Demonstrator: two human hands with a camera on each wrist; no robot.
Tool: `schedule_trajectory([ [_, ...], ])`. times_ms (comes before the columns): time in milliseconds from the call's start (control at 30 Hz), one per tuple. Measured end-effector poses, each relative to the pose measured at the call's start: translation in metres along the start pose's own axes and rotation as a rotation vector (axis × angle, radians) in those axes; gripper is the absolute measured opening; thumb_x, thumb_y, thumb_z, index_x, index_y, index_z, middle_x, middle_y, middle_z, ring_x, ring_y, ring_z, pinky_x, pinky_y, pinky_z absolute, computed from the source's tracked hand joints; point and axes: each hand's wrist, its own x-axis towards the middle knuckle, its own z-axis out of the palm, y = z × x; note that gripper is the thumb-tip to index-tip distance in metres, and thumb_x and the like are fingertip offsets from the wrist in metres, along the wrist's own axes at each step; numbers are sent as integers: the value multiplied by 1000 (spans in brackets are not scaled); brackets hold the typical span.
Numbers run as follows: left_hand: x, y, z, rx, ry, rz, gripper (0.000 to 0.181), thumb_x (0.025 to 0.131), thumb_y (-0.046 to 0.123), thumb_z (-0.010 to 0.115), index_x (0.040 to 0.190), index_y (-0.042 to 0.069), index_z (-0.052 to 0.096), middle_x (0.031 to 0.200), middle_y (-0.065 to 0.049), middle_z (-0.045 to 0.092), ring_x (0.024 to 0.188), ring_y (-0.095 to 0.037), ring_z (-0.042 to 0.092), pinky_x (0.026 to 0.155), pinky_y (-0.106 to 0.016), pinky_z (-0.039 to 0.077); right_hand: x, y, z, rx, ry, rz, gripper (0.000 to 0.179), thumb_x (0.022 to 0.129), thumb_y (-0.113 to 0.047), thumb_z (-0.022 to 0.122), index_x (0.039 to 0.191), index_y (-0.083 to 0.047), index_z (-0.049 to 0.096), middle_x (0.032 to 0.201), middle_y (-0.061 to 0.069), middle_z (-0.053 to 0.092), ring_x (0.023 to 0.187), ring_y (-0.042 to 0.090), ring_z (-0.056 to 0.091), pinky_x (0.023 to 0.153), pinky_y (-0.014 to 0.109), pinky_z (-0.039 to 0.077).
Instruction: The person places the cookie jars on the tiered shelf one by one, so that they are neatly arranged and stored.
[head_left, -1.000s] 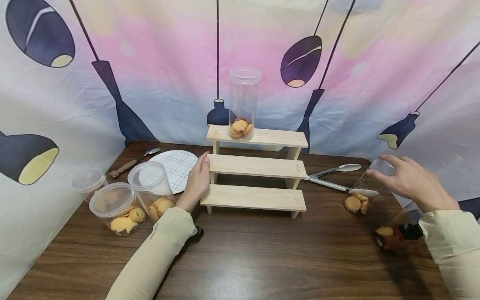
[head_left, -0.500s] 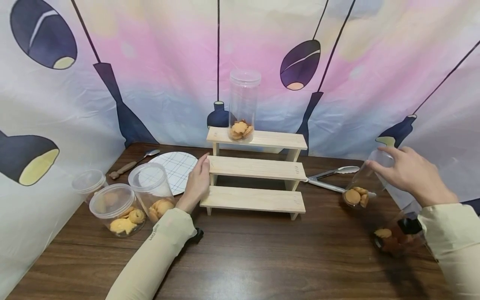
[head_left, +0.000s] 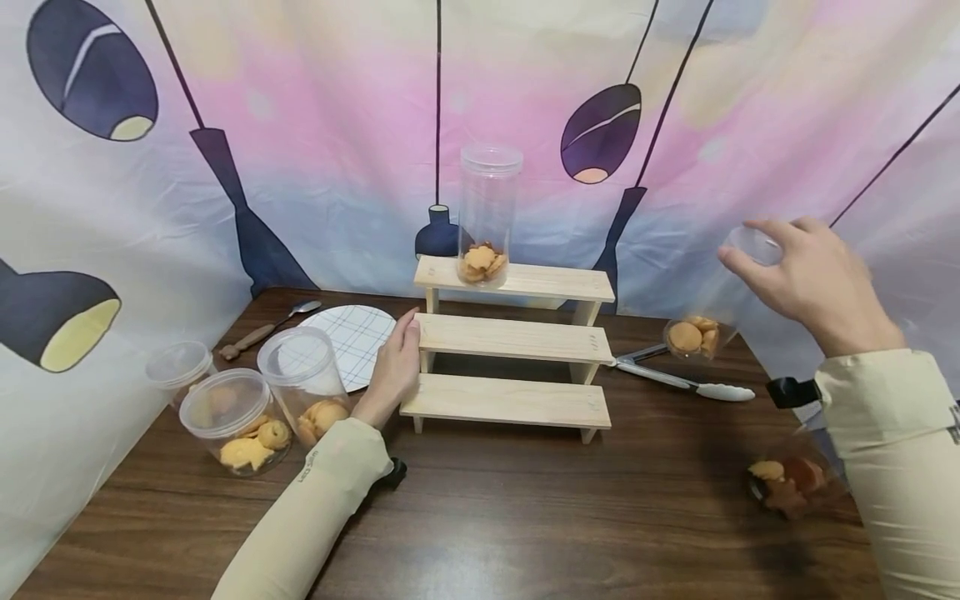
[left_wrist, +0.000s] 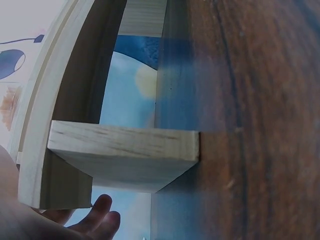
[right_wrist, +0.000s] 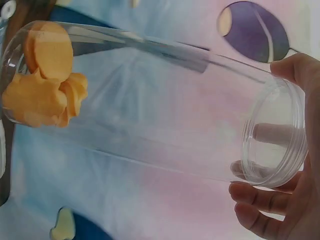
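Note:
My right hand [head_left: 817,279] grips a tall clear jar [right_wrist: 165,105] round its lid, fingers and thumb on opposite sides. The jar is tilted and raised above the table, with several cookies [right_wrist: 47,75] at its bottom. At the middle of the table stands a three-tier wooden stand [head_left: 510,400]. My left hand [head_left: 393,362] holds its left end; in the left wrist view its fingers [left_wrist: 102,215] curl beneath a board end. Another tall lidded jar [head_left: 489,208] with a few cookies stands on the top tier.
Several lidded cookie jars [head_left: 303,379] stand together at the left. Behind them lie a round checked mat [head_left: 356,333] and a wooden-handled spoon [head_left: 270,327]. Metal tongs [head_left: 660,375] lie right of the stand. A further cookie jar [head_left: 795,479] stands near the right sleeve.
My right hand has lifted the tall jar off the table and moved it up and slightly left, uncovering the tongs' tip. The left hand stays at the stand.

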Motion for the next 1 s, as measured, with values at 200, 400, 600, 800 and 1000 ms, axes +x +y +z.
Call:
schedule_trajectory([
  [200, 0, 0, -1, -4, -1, 5, 60, 105, 56, 19, 157, 29, 31, 157, -7, 39, 144, -32, 35, 118, -49, 28, 19, -24, -7, 39, 17, -50, 75, 95, -63, 47, 155, -19, 39, 149, 34, 36, 131, 53, 35, 90, 75, 32],
  [400, 0, -1, -1, 1, 0, -2, 60, 105, 57, 18, 157, 30, 30, 157, -7, 39, 144, -31, 35, 118, -49, 28, 37, -48, -11, 60, 29, -56, 75, 94, -65, 45, 155, -21, 38, 152, 30, 35, 135, 50, 33, 95, 74, 31],
  [600, -1, -1, -2, -6, 7, -2, 61, 105, 58, 19, 157, 30, 31, 157, -6, 39, 144, -31, 35, 118, -48, 28, 52, -71, -12, 98, 61, -91, 74, 94, -64, 47, 153, -21, 42, 151, 27, 39, 135, 48, 35, 100, 70, 31],
  [800, -1, -2, -2, 5, 11, 9, 60, 105, 57, 20, 157, 29, 32, 156, -8, 41, 143, -32, 37, 118, -50, 29, 62, -91, -6, 136, 68, -118, 73, 93, -64, 49, 152, -22, 44, 147, 27, 42, 133, 45, 37, 99, 67, 33],
  [1000, -1, -1, -1, 3, 16, 11, 60, 105, 57, 20, 156, 30, 33, 156, -7, 41, 143, -32, 37, 118, -49, 29, 70, -107, -5, 157, 74, -149, 72, 93, -63, 48, 151, -21, 46, 152, 22, 41, 138, 42, 35, 105, 67, 30],
])
